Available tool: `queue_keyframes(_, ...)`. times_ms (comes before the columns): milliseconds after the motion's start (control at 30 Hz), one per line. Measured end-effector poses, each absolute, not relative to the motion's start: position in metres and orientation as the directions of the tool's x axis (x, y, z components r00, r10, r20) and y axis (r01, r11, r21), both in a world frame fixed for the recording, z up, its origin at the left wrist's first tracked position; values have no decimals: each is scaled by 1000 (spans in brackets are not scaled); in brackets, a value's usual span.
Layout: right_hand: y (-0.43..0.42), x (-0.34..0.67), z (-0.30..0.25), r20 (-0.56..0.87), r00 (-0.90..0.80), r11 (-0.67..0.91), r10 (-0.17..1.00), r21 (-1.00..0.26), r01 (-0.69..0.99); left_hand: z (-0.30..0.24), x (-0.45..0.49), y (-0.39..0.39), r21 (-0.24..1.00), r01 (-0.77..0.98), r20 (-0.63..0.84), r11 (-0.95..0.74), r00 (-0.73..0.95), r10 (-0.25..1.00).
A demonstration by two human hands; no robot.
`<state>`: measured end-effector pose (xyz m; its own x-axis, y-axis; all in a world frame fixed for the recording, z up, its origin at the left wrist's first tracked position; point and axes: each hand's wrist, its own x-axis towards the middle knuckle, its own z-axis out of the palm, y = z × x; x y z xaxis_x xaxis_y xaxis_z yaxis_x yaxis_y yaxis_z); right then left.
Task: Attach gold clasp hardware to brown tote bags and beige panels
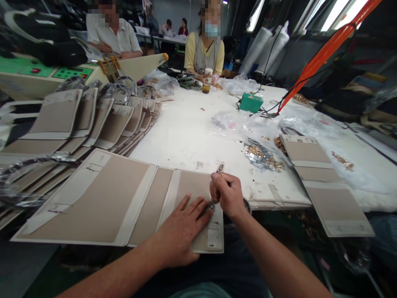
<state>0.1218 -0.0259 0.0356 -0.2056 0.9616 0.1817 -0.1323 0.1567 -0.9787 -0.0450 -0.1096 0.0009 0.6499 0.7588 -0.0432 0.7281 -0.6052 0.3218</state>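
A large beige panel (108, 198) with pale strips across it lies open at the table's near edge, its front part overhanging. My left hand (182, 229) rests flat on its right section, fingers stretched out, fingertips beside a small metal piece (211, 205) near the panel's right edge. My right hand (228, 192) is closed in a fist around a slim hand tool (220, 167) whose metal end sticks out above the fist. Its lower end points down at the metal piece by my left fingertips. Most of the tool is hidden by my fingers, so its exact kind does not show.
Similar panels (58, 111) with wrapped handles are stacked at left. Another panel (338, 203) overhangs the table at right. Small gold-coloured metal parts (257, 151) lie near plastic bags (229, 122) and a green box (251, 102). Orange cable (310, 62) hangs at right. Two people sit opposite.
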Motion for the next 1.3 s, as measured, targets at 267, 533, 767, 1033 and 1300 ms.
queue_keyframes(267,-29,124,41,195,-241,215,951,-975,59,-2,-47,-116,326,739,3,-589,622,783)
queue_keyframes(533,-31,104,61,169,-417,246,893,-959,138,-2,-47,-119,326,758,15,-565,594,805)
queue_keyframes(767,-28,119,57,210,-352,245,912,-968,58,2,-48,-118,347,746,-18,-567,610,792)
queue_keyframes(1033,-35,130,32,241,-224,231,944,-970,-71,-4,-48,-119,306,768,-25,-563,598,801)
queue_keyframes(1300,-46,146,41,211,-198,197,957,-976,-87,8,-33,-129,234,821,-218,-520,566,795)
